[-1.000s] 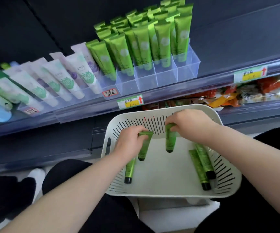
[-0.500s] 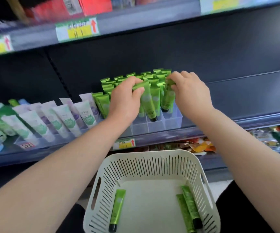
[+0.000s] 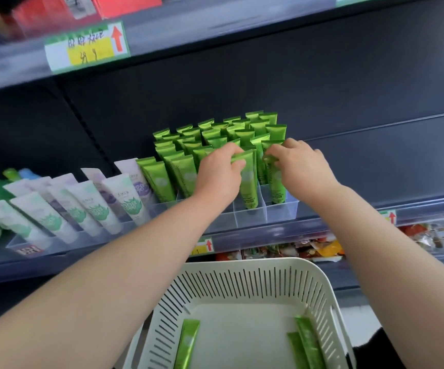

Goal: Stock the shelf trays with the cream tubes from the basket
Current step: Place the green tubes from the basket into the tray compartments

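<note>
Lower now, the left tube and right tube stand in front slots of the tray, pinched by left grip and right grip. Seating step, I judge; next, release, then fetch the spare tubes from the basket.

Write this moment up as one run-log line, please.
left-hand grip: on green cream tube in clear tray | right-hand grip: on second tube, adjacent compartment | basket: holds three tubes
</note>
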`<action>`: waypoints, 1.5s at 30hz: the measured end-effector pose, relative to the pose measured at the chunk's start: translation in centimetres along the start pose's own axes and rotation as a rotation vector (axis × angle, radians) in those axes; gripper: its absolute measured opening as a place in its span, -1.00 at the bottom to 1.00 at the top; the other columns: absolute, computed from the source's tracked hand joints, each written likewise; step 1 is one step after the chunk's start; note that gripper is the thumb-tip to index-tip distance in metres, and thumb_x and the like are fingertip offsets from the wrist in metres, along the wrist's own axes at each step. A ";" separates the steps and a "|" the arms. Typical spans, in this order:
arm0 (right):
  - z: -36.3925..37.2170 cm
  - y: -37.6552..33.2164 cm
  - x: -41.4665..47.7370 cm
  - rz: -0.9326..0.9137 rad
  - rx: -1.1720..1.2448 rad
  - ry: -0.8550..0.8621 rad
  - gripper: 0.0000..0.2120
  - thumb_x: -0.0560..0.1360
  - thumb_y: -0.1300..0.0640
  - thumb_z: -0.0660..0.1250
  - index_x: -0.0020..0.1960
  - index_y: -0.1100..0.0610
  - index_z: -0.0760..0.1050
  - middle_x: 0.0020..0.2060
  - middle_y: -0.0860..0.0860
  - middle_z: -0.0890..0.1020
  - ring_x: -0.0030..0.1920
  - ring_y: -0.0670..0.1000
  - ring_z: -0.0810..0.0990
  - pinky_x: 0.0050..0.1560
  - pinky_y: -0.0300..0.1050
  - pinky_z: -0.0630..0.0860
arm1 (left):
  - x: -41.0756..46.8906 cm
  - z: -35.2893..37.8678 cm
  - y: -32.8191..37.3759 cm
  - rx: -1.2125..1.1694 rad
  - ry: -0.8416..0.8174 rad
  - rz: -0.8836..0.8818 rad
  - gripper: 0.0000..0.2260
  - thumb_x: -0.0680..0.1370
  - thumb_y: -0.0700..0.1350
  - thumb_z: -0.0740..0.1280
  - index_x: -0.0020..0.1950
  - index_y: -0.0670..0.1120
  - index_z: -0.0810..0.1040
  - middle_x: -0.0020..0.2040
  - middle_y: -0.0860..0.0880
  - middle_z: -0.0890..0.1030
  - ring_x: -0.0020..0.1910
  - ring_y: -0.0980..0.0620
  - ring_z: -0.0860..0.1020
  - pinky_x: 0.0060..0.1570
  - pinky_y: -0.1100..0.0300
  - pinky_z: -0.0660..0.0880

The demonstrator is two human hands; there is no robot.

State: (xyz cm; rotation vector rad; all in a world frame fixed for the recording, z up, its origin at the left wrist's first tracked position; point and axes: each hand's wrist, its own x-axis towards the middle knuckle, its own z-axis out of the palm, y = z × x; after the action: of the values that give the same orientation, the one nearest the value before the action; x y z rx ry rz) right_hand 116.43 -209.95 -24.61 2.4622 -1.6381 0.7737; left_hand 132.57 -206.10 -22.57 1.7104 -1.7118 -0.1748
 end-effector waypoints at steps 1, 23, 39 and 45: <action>0.0 0.0 0.0 0.001 0.009 0.000 -0.59 0.49 0.33 0.18 0.25 -0.02 0.43 0.03 0.07 0.49 0.08 0.15 0.42 -0.07 0.02 0.30 | 0.2 0.3 0.1 0.005 -0.014 -0.003 -0.84 0.61 -0.10 0.27 0.18 0.01 0.53 -0.22 0.07 0.54 -0.41 0.13 0.45 -0.42 0.23 0.36; -1.3 -1.6 -6.7 -0.057 -0.084 0.107 -0.53 0.42 0.40 0.28 0.25 0.05 0.46 0.21 0.07 0.46 0.16 0.17 0.39 -0.05 0.05 0.32 | -3.5 -2.1 1.1 -0.074 0.060 0.069 -0.82 0.59 -0.22 0.26 0.14 -0.04 0.56 0.10 0.04 0.60 0.09 0.06 0.54 0.12 0.12 0.50; 11.1 -4.8 -18.1 0.080 -0.118 -0.771 -0.60 0.48 0.28 0.20 0.31 0.07 0.40 0.20 0.10 0.38 0.23 0.16 0.40 0.19 0.09 0.45 | -19.1 6.0 -11.3 0.072 -0.451 -0.154 -0.75 0.56 -0.21 0.29 0.21 -0.02 0.54 0.17 0.01 0.60 0.12 0.02 0.55 0.13 0.14 0.47; 17.4 -3.2 -21.1 0.221 -0.235 -1.119 -0.55 0.56 0.21 0.15 0.43 0.19 0.22 0.37 0.20 0.30 0.37 0.24 0.31 0.33 0.09 0.31 | -22.9 7.8 -17.5 0.143 -0.605 -0.291 -0.70 0.57 -0.27 0.27 0.27 -0.03 0.49 0.26 0.02 0.53 0.19 0.07 0.52 0.19 0.16 0.47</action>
State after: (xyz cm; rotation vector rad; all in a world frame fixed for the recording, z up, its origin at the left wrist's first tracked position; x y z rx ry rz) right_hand 119.20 -196.74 -48.60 2.6633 -2.0782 -0.9615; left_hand 140.04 -190.04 -46.60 2.1587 -1.9068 -0.7875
